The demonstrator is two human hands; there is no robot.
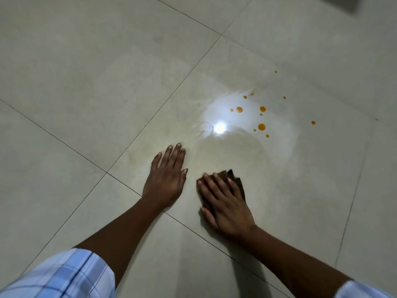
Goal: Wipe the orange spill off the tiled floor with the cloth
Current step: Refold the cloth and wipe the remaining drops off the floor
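We see both forearms reaching forward from checked sleeves (62,276) toward twelve o'clock. Our left hand (166,179) lies palm down, fingers (174,155) straight and close together, pointing to about one o'clock, thumb tucked alongside. Our right hand (223,203) presses flat at three o'clock of it, fingers spread, pointing to eleven o'clock.

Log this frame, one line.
right hand flat on cloth | left hand braced on floor | orange drops unwiped
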